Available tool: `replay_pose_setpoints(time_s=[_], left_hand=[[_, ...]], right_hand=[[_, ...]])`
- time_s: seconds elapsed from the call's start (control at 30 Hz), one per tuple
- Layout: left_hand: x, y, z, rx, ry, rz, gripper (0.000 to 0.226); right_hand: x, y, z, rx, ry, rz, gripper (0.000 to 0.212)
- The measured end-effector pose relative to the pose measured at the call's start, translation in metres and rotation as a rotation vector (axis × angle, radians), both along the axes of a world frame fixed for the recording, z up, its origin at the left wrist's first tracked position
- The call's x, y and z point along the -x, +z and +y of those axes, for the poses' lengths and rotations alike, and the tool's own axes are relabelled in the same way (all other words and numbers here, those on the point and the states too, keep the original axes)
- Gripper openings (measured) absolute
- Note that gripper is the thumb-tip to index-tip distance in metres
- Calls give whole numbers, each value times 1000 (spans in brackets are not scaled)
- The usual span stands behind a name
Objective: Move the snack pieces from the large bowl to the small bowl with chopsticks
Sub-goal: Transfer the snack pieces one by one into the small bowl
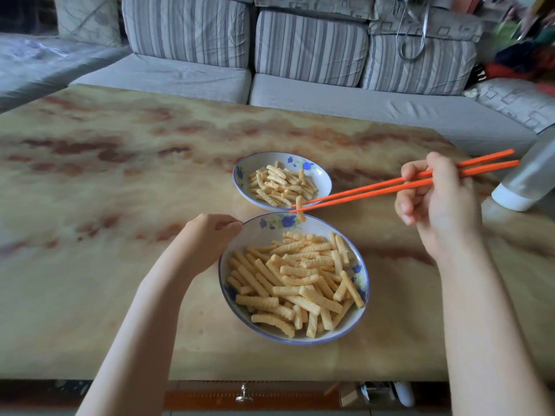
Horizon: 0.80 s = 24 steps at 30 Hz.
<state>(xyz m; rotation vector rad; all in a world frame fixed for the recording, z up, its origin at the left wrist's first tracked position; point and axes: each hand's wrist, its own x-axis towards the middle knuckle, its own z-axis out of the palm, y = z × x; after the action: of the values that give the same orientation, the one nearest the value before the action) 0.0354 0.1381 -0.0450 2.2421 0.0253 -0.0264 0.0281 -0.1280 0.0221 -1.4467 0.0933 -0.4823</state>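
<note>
Mid-transfer: my right hand (441,205) pinches chopsticks (390,187) holding one piece (299,209) between bowls, left hand (210,235) grips big bowl (357,313) rim; next, carry over small bowl (322,178) and release.

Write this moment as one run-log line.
right hand holds orange plastic chopsticks | tips pinch one ridged yellow snack piece between bowls | left hand grips large blue-rimmed bowl | small blue-rimmed bowl partly filled
</note>
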Motion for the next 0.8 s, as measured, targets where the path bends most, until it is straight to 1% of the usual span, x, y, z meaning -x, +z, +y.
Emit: replay_pose_setpoints(time_s=[0.13,0.33,0.53,0.7,0.8], left_hand=[[0,1,-1,-5,0,-7,21],[1,1,-1,7,8,6,21],[1,2,-1,4,8,10,22],[1,2,0,5,5,11,22],[1,3,0,2,9,10,22]], right_hand=[[-7,-3,13,-76,-65,-67,42],[-21,-17,30,-44,-111,-63,42],[-29,-28,40,45,-50,-27,42],[-25,-19,29,37,-32,-35,41],[-19,-12,17,79,15,-6,42]])
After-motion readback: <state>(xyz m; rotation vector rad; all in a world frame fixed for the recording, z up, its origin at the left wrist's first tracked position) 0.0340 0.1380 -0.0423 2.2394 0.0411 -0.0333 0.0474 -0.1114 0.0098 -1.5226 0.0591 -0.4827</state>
